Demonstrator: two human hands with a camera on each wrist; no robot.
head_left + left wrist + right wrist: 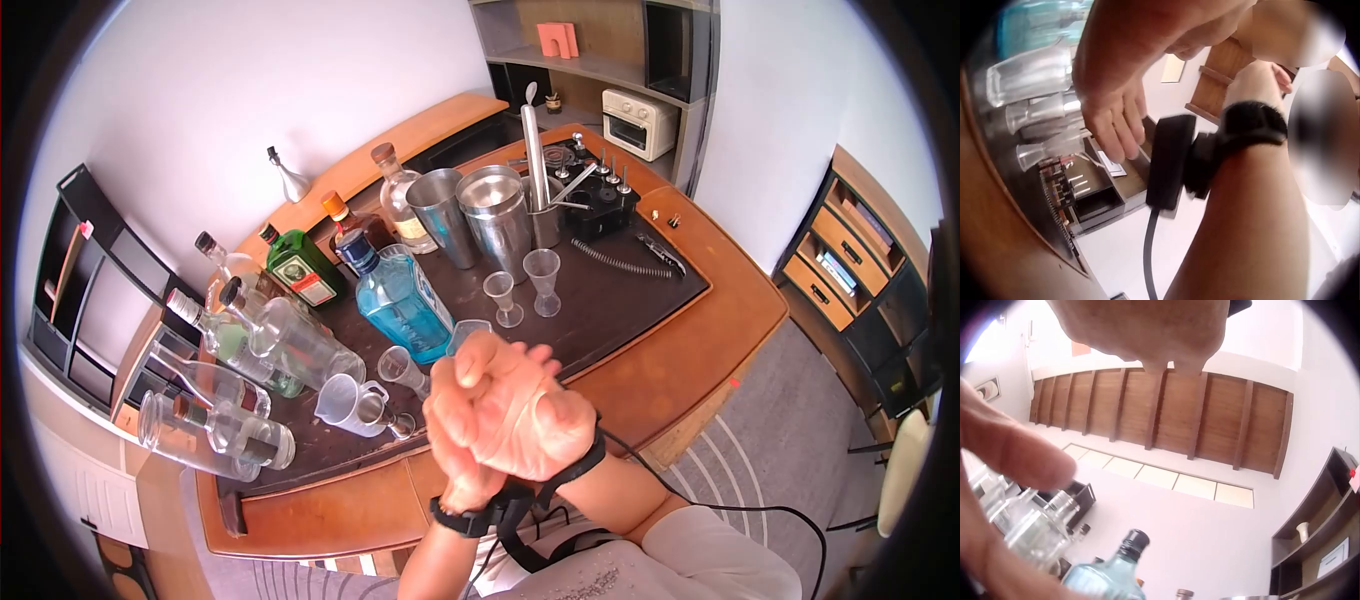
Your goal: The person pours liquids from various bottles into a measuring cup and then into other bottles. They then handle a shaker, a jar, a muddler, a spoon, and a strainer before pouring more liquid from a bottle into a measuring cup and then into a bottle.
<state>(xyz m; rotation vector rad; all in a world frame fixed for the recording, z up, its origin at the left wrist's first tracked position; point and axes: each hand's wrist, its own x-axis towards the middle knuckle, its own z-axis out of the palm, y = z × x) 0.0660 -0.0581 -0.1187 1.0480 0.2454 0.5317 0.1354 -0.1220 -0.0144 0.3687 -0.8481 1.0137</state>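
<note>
Hands are the likeliest cause of trouble: the left hand [453, 432] and the right hand [535, 425] overlap, as seen from the head, over the near side of the bench [640, 405], just beside the glassware. Both look loosely open, with nothing held in either; how every finger lies I cannot tell. A careless move left might topple the hourglass cup [399, 367], just left of the hands, and send it into the jug [343, 408] or the steel measure [402, 426]. A push to the far side could knock the clear cup [468, 331], partly hidden by the fingers, against the blue bottle [405, 308]. The hourglass cup stands upright, mouth up, its long axis vertical. The clear cup seems upright too, and the bottle's neck points up.
</note>
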